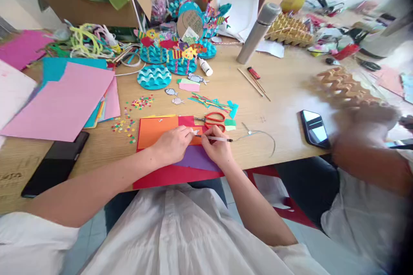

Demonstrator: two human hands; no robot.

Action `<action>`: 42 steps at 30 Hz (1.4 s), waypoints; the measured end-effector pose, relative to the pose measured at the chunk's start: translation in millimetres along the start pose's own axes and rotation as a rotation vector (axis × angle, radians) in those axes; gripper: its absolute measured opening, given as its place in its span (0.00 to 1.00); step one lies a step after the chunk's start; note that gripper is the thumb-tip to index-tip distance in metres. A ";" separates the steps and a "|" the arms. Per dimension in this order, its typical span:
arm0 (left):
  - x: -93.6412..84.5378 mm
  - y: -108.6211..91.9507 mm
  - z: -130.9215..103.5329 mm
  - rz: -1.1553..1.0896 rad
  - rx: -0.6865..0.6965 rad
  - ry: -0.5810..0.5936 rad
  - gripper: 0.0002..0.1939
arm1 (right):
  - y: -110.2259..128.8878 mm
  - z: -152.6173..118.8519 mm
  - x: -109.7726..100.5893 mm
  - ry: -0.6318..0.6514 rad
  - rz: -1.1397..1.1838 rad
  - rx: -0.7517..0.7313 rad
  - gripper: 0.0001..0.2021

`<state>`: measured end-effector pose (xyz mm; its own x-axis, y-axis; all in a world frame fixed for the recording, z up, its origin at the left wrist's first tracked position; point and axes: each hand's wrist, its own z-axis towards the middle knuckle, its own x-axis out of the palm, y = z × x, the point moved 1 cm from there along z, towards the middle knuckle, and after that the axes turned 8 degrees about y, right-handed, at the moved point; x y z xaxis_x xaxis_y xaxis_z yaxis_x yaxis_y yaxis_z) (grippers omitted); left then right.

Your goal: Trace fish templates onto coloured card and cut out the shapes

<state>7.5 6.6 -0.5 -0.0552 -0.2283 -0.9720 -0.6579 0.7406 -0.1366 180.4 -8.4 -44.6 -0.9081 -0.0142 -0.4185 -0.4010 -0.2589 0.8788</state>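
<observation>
Over orange paper (157,132) — slim pen (220,139)

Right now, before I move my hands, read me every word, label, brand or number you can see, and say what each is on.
No text reads clearly.
Round brown cardboard disc: lines of dark writing, too small to read.
Light-brown wooden table, near the left edge: dark handwritten marks, too blurred to read.
Same table, right of the orange-red-handled metal scissors: faint marks, illegible.
</observation>
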 end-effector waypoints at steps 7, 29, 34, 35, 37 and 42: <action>1.4 -1.2 3.8 0.012 -0.016 -0.001 0.18 | 1.4 1.1 -1.3 -0.010 -0.034 0.010 0.08; 10.7 -4.1 4.7 0.112 -0.011 -0.056 0.17 | 2.9 1.6 -4.8 -0.078 -0.027 0.053 0.07; 11.7 -4.6 4.8 0.123 -0.010 -0.054 0.18 | 1.5 1.5 -4.8 -0.075 -0.032 0.063 0.07; 12.1 -4.7 4.8 0.133 -0.010 -0.051 0.18 | 1.3 1.5 -4.7 -0.077 -0.029 0.063 0.07; 13.0 -4.9 4.7 0.154 -0.009 -0.050 0.17 | 0.9 1.7 -4.6 -0.080 -0.019 0.057 0.07; 14.0 -5.8 4.9 0.186 0.000 -0.064 0.17 | 0.3 1.5 -5.0 -0.093 -0.025 0.051 0.07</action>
<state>14.2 2.2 -14.2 -0.1285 -0.0468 -0.9906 -0.6409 0.7662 0.0469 184.6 -7.0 -41.9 -0.9042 0.0816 -0.4193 -0.4269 -0.2082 0.8800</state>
